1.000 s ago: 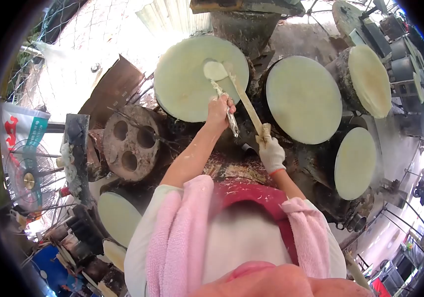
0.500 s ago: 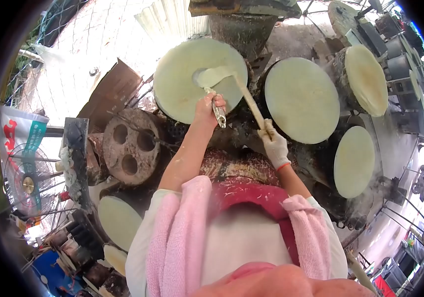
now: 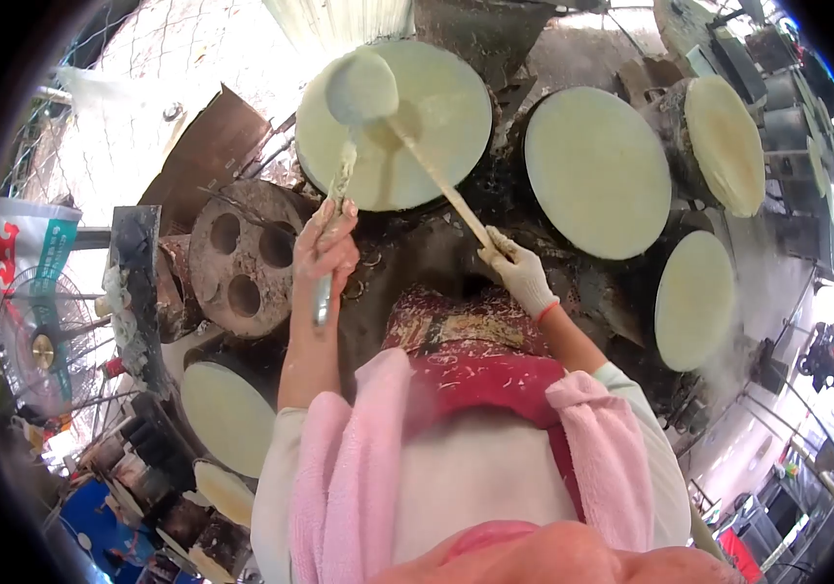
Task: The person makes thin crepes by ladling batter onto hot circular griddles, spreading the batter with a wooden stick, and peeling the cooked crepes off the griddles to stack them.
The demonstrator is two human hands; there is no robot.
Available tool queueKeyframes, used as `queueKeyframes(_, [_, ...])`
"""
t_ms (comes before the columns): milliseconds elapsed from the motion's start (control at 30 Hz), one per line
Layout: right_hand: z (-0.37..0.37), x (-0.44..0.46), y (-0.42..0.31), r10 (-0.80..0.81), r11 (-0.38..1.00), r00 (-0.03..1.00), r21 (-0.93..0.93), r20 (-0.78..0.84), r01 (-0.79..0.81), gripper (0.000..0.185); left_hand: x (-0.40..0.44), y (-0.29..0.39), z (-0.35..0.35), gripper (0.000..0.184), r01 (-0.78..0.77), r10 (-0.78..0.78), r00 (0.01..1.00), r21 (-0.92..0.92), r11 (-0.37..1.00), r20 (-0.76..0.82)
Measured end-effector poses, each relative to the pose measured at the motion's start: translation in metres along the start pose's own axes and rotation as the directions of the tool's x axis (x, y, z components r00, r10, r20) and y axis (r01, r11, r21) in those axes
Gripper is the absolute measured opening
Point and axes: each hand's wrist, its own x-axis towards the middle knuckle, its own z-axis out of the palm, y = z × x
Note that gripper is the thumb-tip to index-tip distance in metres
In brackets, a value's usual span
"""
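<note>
Two long tools in the head view, one to each grip, both reaching out over the same pale-coated round plate point(image 3: 461, 92). Closed around a metal handle, the bare left grip point(image 3: 327, 245), with the bowl of the ladle point(image 3: 363, 86) at the far end. Bowl over the left part of the plate, towards the far edge, and apparently raised, to judge by the shadow-like patch beside it on the coating. Held well back from the bowl, probably to keep bare skin away from the wet smears and any heat. Wrapped around the near end of a wooden stick point(image 3: 446, 190), the gloved right grip point(image 3: 516, 271); glove perhaps against heat or rough wood.

Long axis of the ladle almost straight away from the body, butt end near the forearm, bowl outward. Stick on a diagonal, pointing away and to the left, far tip at the edge of the bowl; touching or only overlapping, impossible to tell. Angled inward, likely to bring both tips over one spot.

To the right, a second coated plate point(image 3: 597, 173), near enough, presumably, for an easy reach. Left of the bare arm, a three-holed block point(image 3: 247, 261).
</note>
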Motion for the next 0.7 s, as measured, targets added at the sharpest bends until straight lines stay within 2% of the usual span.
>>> queueKeyframes(67, [-0.006,0.006,0.0,-0.165,0.982,0.986,0.09,-0.036,0.168,0.051,-0.009,-0.001,0.022,0.039,0.023,-0.027,1.0,-0.316,0.948,-0.008])
queueKeyframes(133, [-0.011,0.013,-0.015,-0.097,0.964,0.99,0.238,-0.106,0.12,0.049,-0.027,-0.01,0.032,0.039,-0.074,0.058,0.996,-0.29,0.954,-0.065])
queueKeyframes(167, [-0.02,0.029,0.012,-0.2,0.978,0.975,-0.08,-0.097,0.192,0.052,-0.037,-0.013,0.042,0.039,-0.114,0.092,0.992,-0.288,0.951,-0.09])
queueKeyframes(200, [-0.023,0.033,0.018,-0.118,0.989,0.991,-0.084,0.067,0.123,0.054,-0.049,-0.015,0.052,0.038,-0.143,0.112,0.986,-0.285,0.948,-0.122])
queueKeyframes(267, [-0.024,0.032,0.002,-0.058,0.975,0.963,-0.191,0.265,0.111,0.055,-0.072,-0.015,0.068,0.035,-0.07,0.138,0.978,-0.379,0.923,0.155])
queueKeyframes(300, [-0.024,0.039,0.004,-0.123,0.978,0.954,-0.128,0.273,0.163,0.055,-0.086,-0.016,0.076,0.035,-0.222,0.293,0.941,-0.348,0.911,0.166])
queueKeyframes(333, [-0.023,0.043,-0.009,-0.113,0.994,0.969,0.022,0.221,0.111,0.056,-0.098,-0.018,0.082,0.034,-0.373,0.441,0.878,-0.311,0.874,0.185])
queueKeyframes(400, [-0.026,0.056,-0.058,-0.26,0.966,0.953,0.048,0.156,0.256,0.052,-0.117,-0.015,0.089,0.033,-0.515,0.514,0.856,0.002,0.857,0.054])
queueKeyframes(433, [-0.036,0.082,-0.043,-0.077,0.99,0.985,-0.104,0.156,0.094,0.046,-0.121,-0.014,0.094,0.033,-0.552,0.559,0.829,0.166,0.817,0.003])
queueKeyframes(533, [-0.034,0.137,-0.041,-0.209,0.948,0.978,-0.242,0.013,0.206,0.027,-0.131,-0.018,0.109,0.032,-0.482,0.475,0.876,-0.179,0.858,-0.079])
queueKeyframes(600, [-0.035,0.167,-0.041,-0.495,0.734,0.868,-0.523,0.022,0.432,0.017,-0.145,-0.022,0.099,0.034,-0.461,0.437,0.887,-0.21,0.862,-0.153])
queueKeyframes(633, [-0.035,0.172,-0.054,-0.469,0.745,0.873,-0.473,0.132,0.471,0.013,-0.157,-0.025,0.093,0.035,-0.463,0.434,0.885,-0.226,0.857,-0.167])
queueKeyframes(667, [-0.031,0.169,-0.061,-0.186,0.941,0.977,-0.266,0.107,0.209,0.014,-0.169,-0.025,0.087,0.037,-0.461,0.428,0.886,-0.246,0.853,-0.177])
queueKeyframes(700, [-0.03,0.171,-0.06,-0.175,0.966,0.973,-0.166,0.151,0.199,0.017,-0.18,-0.022,0.081,0.038,-0.468,0.433,0.882,-0.228,0.854,-0.188])
